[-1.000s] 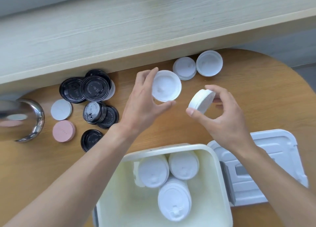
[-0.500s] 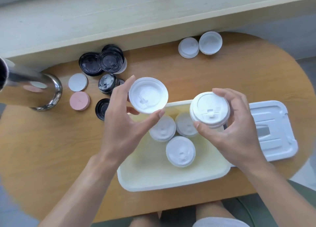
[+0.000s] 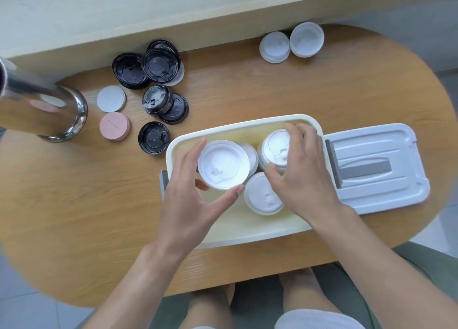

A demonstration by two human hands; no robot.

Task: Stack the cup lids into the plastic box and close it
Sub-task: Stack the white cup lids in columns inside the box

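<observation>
White lids (image 3: 223, 164) pinched rim-wise by left hand (image 3: 195, 192) and right hand (image 3: 301, 177), aligned over stacks in box (image 3: 247, 232).

Below left fingers (image 3: 202, 145): plastic box (image 3: 244, 126) floor bare toward near wall. Under right fingers (image 3: 295, 130): white lid stacks (image 3: 264, 196) crowd far half. Box lid (image 3: 376, 167) blocks right.

Both forearms reach forward over the box (image 3: 244, 126). The left hand (image 3: 190, 199) pinches a lid (image 3: 223, 164) between thumb and fingers above its left half. The right hand (image 3: 301, 177), palm down, grips a stack of lids (image 3: 272, 147) inside its right half.
</observation>
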